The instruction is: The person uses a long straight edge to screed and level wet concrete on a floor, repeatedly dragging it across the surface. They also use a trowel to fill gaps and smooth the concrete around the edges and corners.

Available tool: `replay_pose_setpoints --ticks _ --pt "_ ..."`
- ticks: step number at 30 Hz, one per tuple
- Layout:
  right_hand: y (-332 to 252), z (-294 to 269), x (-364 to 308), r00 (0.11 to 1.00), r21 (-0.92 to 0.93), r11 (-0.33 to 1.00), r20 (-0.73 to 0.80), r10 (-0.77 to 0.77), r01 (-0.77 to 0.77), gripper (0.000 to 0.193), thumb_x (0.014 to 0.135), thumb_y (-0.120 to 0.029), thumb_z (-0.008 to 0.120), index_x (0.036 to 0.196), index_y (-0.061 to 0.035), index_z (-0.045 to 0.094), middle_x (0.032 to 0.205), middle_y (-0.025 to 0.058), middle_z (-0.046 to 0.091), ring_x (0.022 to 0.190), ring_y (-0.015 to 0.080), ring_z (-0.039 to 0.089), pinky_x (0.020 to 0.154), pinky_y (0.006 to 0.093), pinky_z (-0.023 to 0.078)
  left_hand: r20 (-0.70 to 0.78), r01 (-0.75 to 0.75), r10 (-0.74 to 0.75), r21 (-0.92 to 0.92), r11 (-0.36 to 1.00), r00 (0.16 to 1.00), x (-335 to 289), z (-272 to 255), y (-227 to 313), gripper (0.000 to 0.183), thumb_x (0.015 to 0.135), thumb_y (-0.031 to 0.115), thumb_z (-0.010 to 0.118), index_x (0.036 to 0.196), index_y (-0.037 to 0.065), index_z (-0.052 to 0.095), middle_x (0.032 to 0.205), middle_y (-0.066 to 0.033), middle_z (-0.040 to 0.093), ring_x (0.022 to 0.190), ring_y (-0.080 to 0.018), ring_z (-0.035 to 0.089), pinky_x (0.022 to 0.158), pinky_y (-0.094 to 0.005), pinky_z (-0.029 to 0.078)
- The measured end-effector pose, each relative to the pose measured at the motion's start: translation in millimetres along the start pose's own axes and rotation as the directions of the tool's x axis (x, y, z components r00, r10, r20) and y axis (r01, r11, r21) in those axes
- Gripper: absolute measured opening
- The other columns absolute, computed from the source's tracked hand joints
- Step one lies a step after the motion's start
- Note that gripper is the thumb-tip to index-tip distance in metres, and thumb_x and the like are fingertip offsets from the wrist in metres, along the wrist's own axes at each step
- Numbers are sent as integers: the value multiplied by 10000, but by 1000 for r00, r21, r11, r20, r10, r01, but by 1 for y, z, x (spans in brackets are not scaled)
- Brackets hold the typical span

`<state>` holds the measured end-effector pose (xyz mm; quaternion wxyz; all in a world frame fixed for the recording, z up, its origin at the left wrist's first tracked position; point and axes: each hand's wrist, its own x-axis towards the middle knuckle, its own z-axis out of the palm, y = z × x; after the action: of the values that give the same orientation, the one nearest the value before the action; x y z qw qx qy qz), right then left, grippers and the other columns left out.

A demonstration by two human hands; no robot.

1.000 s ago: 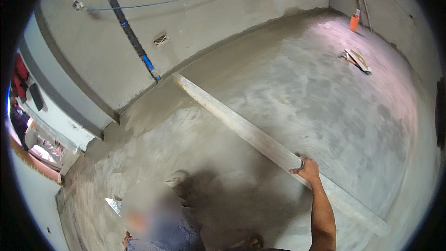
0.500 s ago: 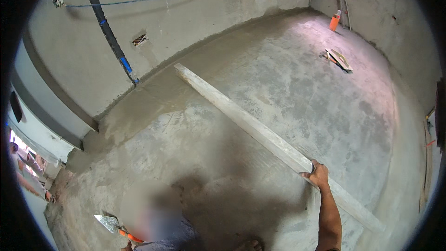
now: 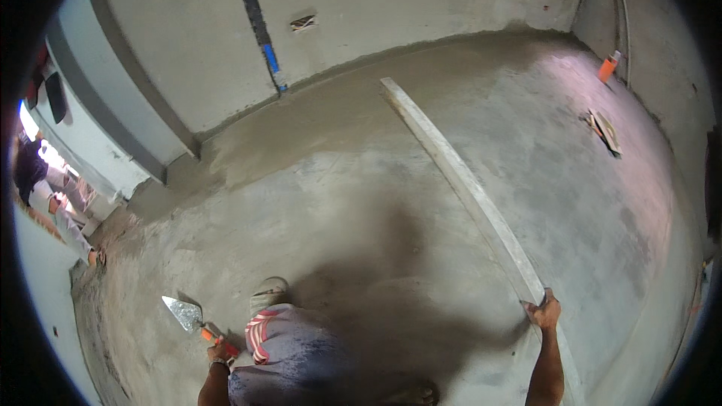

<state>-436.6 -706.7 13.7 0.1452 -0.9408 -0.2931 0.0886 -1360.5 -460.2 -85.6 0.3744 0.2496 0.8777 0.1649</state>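
A pointed trowel (image 3: pixel 183 313) with a silver blade and an orange handle is in my left hand (image 3: pixel 221 350), low at the left, its blade just above or on the floor. My right hand (image 3: pixel 544 311) grips a long, pale straightedge (image 3: pixel 468 182) by its upper edge, nearer its close end. The straightedge runs slantwise over the grey cement floor (image 3: pixel 301 203), its far end close to the damp, darker strip along the back wall. My bent knee, in worn trousers, shows between my hands.
At the right lie a float and another tool (image 3: pixel 603 134), and an orange cylinder (image 3: pixel 608 68) stands by the wall. The back wall (image 3: pixel 421 0) has a dark vertical channel (image 3: pixel 258 26) and a recessed box (image 3: pixel 303 23). Another person (image 3: pixel 56 188) is beyond the opening at the left.
The straightedge's far end has swung rightward in view, and its angle is steeper. My right hand still holds it. My left hand and trowel show more fully. The view has turned left.
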Motion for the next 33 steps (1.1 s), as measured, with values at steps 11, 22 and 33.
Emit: replay_pose_setpoints --ticks 11,22,33 --pt "-193 -16 31 816 159 800 -103 -569 578 336 795 -242 703 1056 -44 628 1017 136 656 913 268 618 849 386 455 141 -362 430 -349 864 892 -87 36 101 363 844 360 687 1013 61 571 818 -30 625 701 -152 623 545 -305 510" --pt "-600 159 -120 491 644 710 539 -685 285 404 892 -307 629 1149 -18 513 934 88 632 864 196 622 764 331 515 623 -860 720 -142 490 307 -176 137 333 411 809 339 707 1097 55 629 981 -129 681 807 -253 661 718 -379 519" --pt "-536 207 140 997 -13 997 18 -79 79 214 808 -196 607 830 15 576 630 163 619 652 252 686 553 415 522 20 -699 768 428 573 641 89 12 223 661 818 335 689 1348 44 421 1351 -202 459 1286 -382 378 1073 -503 264"
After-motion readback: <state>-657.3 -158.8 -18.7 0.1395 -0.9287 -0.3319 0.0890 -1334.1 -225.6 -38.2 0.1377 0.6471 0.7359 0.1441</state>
